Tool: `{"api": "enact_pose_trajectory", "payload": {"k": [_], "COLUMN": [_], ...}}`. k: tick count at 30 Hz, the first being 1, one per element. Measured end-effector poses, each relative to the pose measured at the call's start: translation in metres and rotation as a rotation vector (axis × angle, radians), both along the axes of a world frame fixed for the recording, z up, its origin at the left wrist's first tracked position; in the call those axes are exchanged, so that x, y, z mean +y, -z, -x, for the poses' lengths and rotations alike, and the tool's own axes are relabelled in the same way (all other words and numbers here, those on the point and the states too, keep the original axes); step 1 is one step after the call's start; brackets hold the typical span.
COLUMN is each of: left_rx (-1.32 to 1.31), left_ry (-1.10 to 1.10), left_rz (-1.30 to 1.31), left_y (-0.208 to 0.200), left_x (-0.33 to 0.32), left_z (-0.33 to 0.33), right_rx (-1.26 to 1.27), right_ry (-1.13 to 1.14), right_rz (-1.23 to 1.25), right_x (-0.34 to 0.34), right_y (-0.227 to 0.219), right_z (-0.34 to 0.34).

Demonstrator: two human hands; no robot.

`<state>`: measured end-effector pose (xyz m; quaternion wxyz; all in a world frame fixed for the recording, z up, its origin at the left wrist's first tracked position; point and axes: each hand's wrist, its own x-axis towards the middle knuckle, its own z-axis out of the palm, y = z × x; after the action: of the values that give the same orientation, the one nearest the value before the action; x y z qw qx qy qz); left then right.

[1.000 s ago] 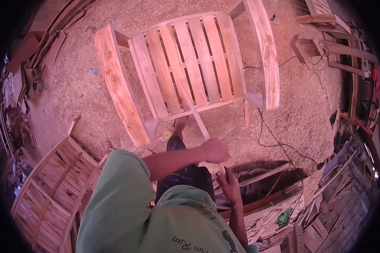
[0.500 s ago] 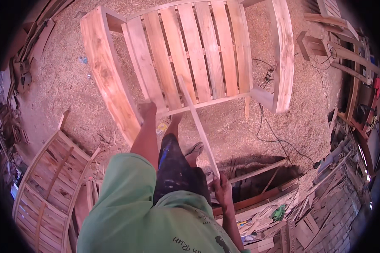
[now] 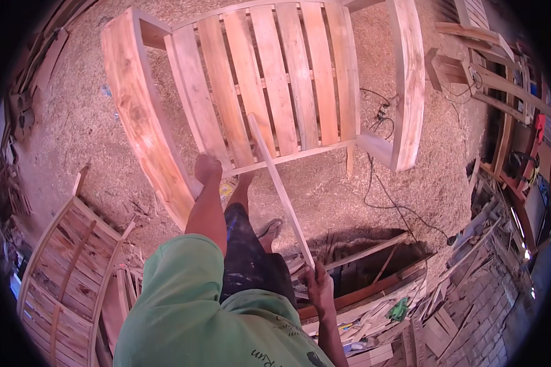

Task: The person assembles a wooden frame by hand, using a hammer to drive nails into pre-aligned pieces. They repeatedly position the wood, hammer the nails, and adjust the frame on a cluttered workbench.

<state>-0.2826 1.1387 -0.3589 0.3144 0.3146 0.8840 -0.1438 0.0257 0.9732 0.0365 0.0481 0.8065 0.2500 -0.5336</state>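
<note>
A slatted wooden bench (image 3: 269,67) with broad side frames stands before me. At the near left corner of its slats, my left hand (image 3: 208,167) is closed on the edge of the frame. My right hand (image 3: 319,284), lower and further right, grips the near end of a long thin wooden strip (image 3: 284,194). The strip slants away to the left, and its far end overlaps the slats; whether it touches them I cannot tell.
Wood shavings cover the floor (image 3: 447,165). A black cable (image 3: 404,208) runs along it right of the bench. A curved slatted wooden panel (image 3: 67,269) lies at the lower left. Wood offcuts and a green object (image 3: 398,309) lie by a brick surface (image 3: 471,312) at the lower right.
The whole view has shifted slightly, so the bench appears further left. Both hands keep their holds, and the strip lies at nearly the same slant over the slats.
</note>
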Motion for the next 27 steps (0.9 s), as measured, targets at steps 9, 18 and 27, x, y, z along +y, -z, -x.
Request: {"api": "enact_pose_trajectory", "payload": {"k": [9, 18, 27], "left_rx": [-0.316, -1.149, -1.499], "left_ry": [0.150, -0.558, -0.758], "left_rz": [-0.110, -0.041, 0.050], "left_y": [-0.038, -0.130, -0.306], "left_x": [-0.004, 0.013, -0.055], "left_z": [-0.083, -0.088, -0.104], "right_rx": [0.029, -0.006, 0.156], "right_ry": [0.011, 0.029, 0.344], "right_rz": [-0.011, -0.137, -0.516], "right_x": [-0.001, -0.003, 0.000], "right_y": [0.000, -0.042, -0.075], "right_z": [0.021, 0.008, 0.051]}}
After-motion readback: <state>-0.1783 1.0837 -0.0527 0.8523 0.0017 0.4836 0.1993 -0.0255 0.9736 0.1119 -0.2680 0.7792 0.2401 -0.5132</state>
